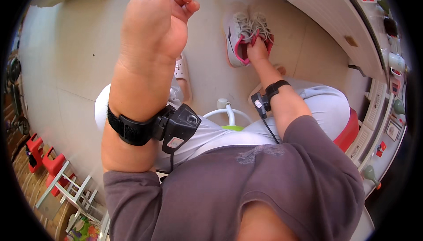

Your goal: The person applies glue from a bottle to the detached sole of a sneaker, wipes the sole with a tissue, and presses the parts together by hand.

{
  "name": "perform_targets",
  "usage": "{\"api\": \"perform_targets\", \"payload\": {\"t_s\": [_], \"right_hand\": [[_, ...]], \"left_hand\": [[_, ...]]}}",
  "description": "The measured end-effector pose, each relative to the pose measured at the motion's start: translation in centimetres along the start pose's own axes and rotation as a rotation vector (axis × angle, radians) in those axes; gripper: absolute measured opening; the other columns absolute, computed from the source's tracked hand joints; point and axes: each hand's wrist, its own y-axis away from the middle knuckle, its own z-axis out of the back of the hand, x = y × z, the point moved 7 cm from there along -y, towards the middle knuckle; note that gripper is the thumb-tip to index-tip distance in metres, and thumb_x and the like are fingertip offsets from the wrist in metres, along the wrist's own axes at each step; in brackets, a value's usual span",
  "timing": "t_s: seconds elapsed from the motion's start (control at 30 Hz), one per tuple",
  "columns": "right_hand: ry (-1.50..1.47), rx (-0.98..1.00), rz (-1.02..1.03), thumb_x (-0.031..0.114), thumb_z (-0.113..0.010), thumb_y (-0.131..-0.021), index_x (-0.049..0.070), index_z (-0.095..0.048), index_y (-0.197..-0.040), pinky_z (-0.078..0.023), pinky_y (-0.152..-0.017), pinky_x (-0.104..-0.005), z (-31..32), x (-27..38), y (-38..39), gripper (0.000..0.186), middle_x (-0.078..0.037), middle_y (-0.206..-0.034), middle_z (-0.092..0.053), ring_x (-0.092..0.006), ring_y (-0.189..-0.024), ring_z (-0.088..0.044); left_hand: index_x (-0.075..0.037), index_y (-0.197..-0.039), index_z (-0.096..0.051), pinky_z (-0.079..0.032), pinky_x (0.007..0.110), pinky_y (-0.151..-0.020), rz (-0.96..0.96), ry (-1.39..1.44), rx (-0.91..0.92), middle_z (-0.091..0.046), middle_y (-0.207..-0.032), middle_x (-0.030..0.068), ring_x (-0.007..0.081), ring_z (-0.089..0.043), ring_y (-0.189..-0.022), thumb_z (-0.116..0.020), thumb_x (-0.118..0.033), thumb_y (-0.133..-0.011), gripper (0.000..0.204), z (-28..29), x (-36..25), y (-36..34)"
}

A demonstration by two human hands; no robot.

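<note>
My right hand (257, 50) reaches down between my knees and grips a pair of sneakers (243, 29) at their heel openings. The sneakers are white and grey, with pink lining and pale laces. They hang side by side, toes pointing away from me. A faint motion blur surrounds their toes. Raised at the upper left, my left hand (156, 25) has loosely curled fingers, slightly apart, with nothing visible in them. The frame's top edge cuts off part of it. Each forearm wears a black strap with a small device on it.
White perforated clogs (183, 76) are on my feet. A white cabinet (339, 25) stands at the upper right, beside a shelf crowded with small items. Red chairs (53, 164) and a white metal frame (75, 190) are at the lower left. White tubing (230, 114) curves between my legs.
</note>
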Motion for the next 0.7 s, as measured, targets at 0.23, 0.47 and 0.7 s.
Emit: {"api": "perform_targets", "payload": {"t_s": [0.23,0.47,0.7], "right_hand": [[0.303,0.368,0.018,0.014,-0.046,-0.076,0.005,-0.049,-0.108,-0.041,-0.084,-0.0415,-4.6,-2.9,0.0,0.033,-0.02,-0.108,-0.052,-0.0343,-0.1,-0.05],[-0.533,0.712,-0.074,0.015,-0.053,-0.078,0.005,-0.056,-0.102,-0.046,-0.072,-0.0293,-1.2,0.4,-2.0,0.027,-0.008,-0.094,-0.06,-0.0179,-0.082,-0.058],[-1.769,1.08,0.146,0.029,-0.046,-0.087,0.006,-0.046,-0.118,-0.046,-0.08,-0.0318,9.2,17.4,5.9,0.039,-0.009,-0.107,-0.056,-0.0175,-0.091,-0.056]], "left_hand": [[0.003,-0.102,-0.046,-0.037,0.026,-0.057,0.019,-0.008,0.105,-0.047,-0.079,0.0058,0.0141,-0.041,-0.065,-0.049,-0.008,-0.082,0.023,0.1,0.3,-1.0],[0.003,-0.101,-0.047,-0.037,0.025,-0.057,-0.053,0.022,0.075,-0.046,-0.077,0.0052,0.0136,-0.041,-0.065,-0.049,-0.007,-0.081,0.022,-0.6,-0.6,-0.6],[0.001,-0.098,-0.047,-0.037,0.025,-0.056,-0.183,0.1,-0.128,-0.046,-0.076,0.0047,0.0135,-0.042,-0.063,-0.049,-0.006,-0.08,0.019,0.3,-2.6,0.0]]}}
